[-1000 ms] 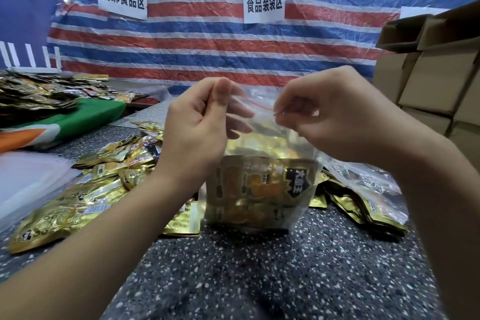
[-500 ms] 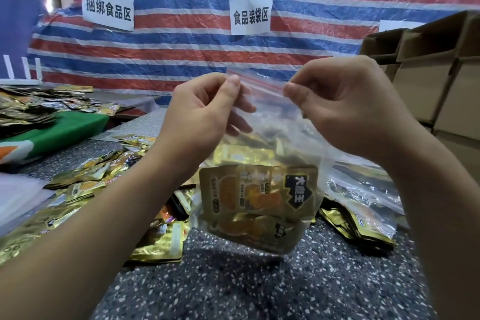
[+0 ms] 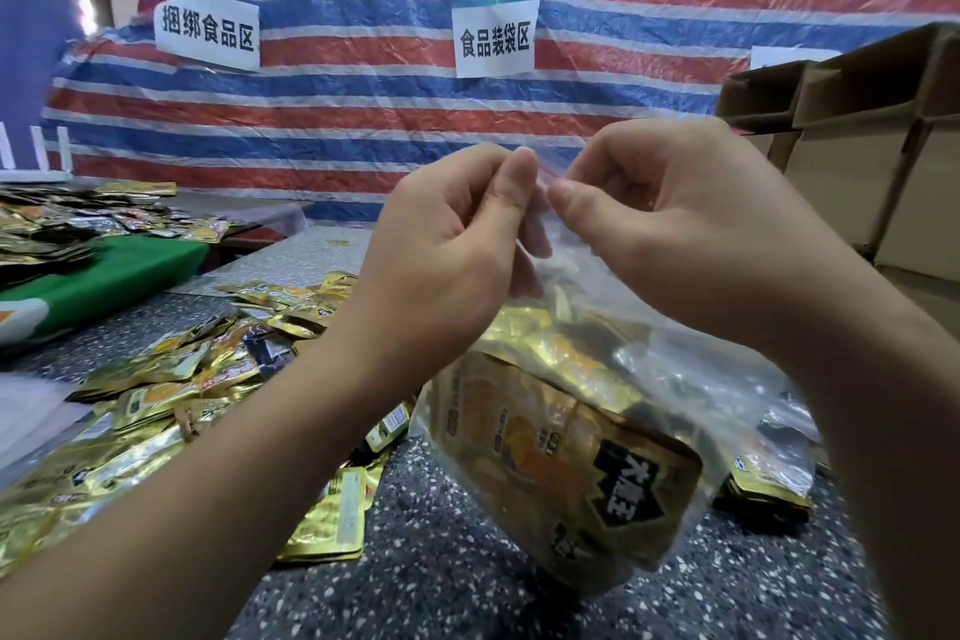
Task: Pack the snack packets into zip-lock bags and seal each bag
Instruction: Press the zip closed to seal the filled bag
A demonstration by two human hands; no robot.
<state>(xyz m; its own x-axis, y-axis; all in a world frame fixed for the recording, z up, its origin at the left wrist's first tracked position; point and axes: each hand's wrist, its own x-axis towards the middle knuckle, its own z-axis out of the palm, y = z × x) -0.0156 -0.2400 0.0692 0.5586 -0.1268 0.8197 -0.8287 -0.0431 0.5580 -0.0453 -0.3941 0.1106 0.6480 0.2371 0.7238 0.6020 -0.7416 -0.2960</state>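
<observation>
Both my hands, left hand (image 3: 447,250) and right hand (image 3: 675,224), pinch the zip-lock bag (image 3: 597,411)'s seal; strip runs left-right between fingers, packed bag hanging below, above the desk (image 3: 467,587).

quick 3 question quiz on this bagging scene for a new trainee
1. True or false: the zip-lock bag rests flat on the table.
2. Which hands pinch the bag's top strip? A) left only B) right only C) both
3. Where do the loose snack packets lie: left or right of the bag?

Key
1. False: it hangs tilted, lifted off the table.
2. C: left hand and right hand.
3. Mostly left; some filled bags lie right.
</observation>
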